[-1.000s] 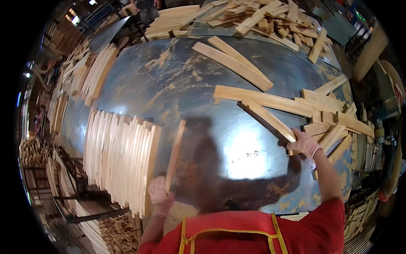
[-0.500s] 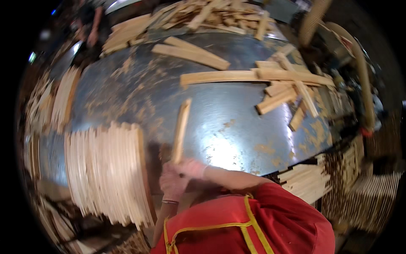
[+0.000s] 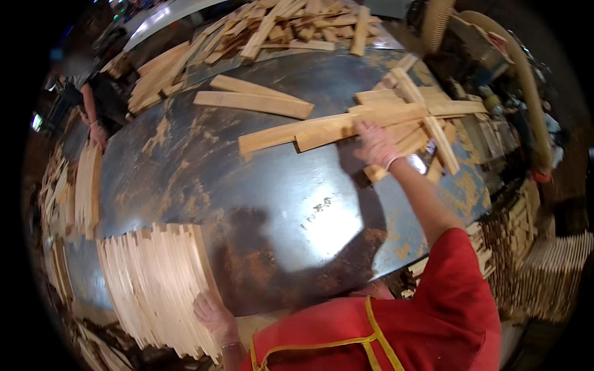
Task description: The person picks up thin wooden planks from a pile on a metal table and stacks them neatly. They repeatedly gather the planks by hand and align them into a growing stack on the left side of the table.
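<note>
Wooden slats cover much of a big round metal table [image 3: 266,204], its grey top worn and rust-stained and shining where light hits it. At the near left edge of the table stands a tight row of slats [image 3: 154,281] set side by side on their edges. The left hand [image 3: 213,315] rests against the near right end of that row, fingers spread flat on the last slat, pressing rather than gripping.

Across the table, at its far right, the right hand [image 3: 376,143] reaches out on a bare forearm from a red sleeve [image 3: 461,278]. Its fingers lie open on top of a long slat [image 3: 322,128] that stretches leftward toward the middle of the table; whether they curl under its edge cannot be told. That slat lies among a loose crossed pile [image 3: 421,120] of similar pieces on the far right of the table.

Two more slats [image 3: 250,99] lie flat beyond it, toward the far side of the table, and a larger heap [image 3: 260,31] rests past the table's far rim. At the table's far left edge another person's hand [image 3: 96,133] is on a stack of slats [image 3: 86,185].
</note>
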Available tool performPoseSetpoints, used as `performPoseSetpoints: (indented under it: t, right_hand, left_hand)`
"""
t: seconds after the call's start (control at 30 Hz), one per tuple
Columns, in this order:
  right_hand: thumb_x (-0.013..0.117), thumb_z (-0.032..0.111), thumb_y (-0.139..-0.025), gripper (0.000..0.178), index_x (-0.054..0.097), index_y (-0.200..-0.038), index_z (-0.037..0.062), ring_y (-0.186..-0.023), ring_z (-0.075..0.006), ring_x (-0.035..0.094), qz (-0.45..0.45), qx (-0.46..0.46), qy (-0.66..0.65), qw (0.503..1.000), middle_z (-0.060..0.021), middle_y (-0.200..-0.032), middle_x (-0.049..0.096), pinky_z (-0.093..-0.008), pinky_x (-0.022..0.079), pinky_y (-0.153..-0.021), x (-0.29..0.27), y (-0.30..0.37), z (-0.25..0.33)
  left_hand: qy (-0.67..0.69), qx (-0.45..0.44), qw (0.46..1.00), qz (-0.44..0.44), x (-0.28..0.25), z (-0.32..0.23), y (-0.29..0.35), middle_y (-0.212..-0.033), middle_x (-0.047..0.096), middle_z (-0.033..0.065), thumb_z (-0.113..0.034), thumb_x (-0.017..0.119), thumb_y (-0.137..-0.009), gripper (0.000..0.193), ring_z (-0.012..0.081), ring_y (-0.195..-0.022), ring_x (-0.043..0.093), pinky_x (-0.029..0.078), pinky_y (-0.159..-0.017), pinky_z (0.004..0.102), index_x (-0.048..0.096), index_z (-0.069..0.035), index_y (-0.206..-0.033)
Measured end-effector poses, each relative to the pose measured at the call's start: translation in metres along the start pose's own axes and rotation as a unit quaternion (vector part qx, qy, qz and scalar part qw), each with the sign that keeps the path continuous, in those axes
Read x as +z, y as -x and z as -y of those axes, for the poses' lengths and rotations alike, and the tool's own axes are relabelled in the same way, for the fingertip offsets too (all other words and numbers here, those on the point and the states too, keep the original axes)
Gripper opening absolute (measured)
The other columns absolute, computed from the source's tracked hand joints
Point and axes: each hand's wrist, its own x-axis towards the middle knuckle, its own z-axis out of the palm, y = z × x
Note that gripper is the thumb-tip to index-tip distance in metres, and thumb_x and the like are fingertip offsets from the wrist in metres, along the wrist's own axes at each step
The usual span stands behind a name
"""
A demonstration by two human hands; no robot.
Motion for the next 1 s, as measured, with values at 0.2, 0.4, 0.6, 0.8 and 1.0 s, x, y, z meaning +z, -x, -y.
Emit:
performPoseSetpoints:
  t: [0.2,0.4,0.6,0.8,1.0]
  right_hand:
    - [0.078,0.030,-0.085,0.079,0.051,-0.158,0.0171,-0.145,-0.0359,0.050,0.228,-0.057,0.222,0.946,-0.0137,-0.155,0.057,-0.0495,0.035,-0.123,0.008,-0.108,0.005]
    - [0.076,0.027,-0.084,0.073,0.052,-0.151,0.0158,-0.129,-0.0386,0.063,0.069,-0.110,0.038,0.991,-0.0194,-0.131,0.068,-0.0484,0.047,-0.112,0.061,-0.146,0.054]
    - [0.088,0.022,-0.072,0.117,0.026,-0.170,0.0053,-0.126,-0.0323,0.069,0.300,0.004,-0.367,0.881,-0.0242,-0.144,0.066,-0.0370,0.053,-0.108,0.035,-0.088,0.112]
    - [0.093,0.019,-0.080,0.127,0.008,-0.174,0.0049,-0.125,-0.0318,0.067,0.351,0.137,-0.678,0.631,-0.0251,-0.143,0.065,-0.0392,0.061,-0.103,0.052,0.079,0.267]
    - [0.068,0.063,-0.097,0.103,0.032,-0.162,-0.0072,-0.133,-0.0449,0.064,0.445,-0.092,-0.309,0.835,-0.0387,-0.143,0.060,-0.0469,0.049,-0.115,0.093,0.153,0.361]
  left_hand:
    - [0.050,-0.023,0.995,0.078,-0.047,-0.073,-0.042,-0.163,0.045,0.0173,-0.030,0.073,-0.088,0.085,0.0391,-0.154,0.038,0.030,-0.127,0.0567,0.041,-0.007,-0.163]
    - [0.163,0.031,0.986,0.015,-0.065,-0.142,-0.068,-0.148,0.058,0.0179,-0.028,0.073,-0.087,0.070,0.0391,-0.138,0.055,0.046,-0.113,0.0561,0.055,-0.009,-0.152]
    - [0.334,0.043,0.937,0.096,-0.103,-0.174,-0.084,-0.140,0.060,0.0191,-0.034,0.080,-0.088,0.073,0.0410,-0.129,0.058,0.048,-0.111,0.0514,0.055,-0.008,-0.152]
    - [0.765,-0.085,0.581,0.263,-0.085,-0.180,-0.062,-0.153,0.054,0.0215,-0.027,0.081,-0.086,0.101,0.0325,-0.139,0.055,0.047,-0.115,0.0422,0.028,-0.012,-0.171]
    - [0.633,-0.200,0.660,0.352,-0.093,-0.077,0.000,-0.138,0.064,0.0215,-0.023,0.080,-0.085,0.100,0.0335,-0.121,0.067,0.056,-0.100,0.0445,0.028,-0.011,-0.170]
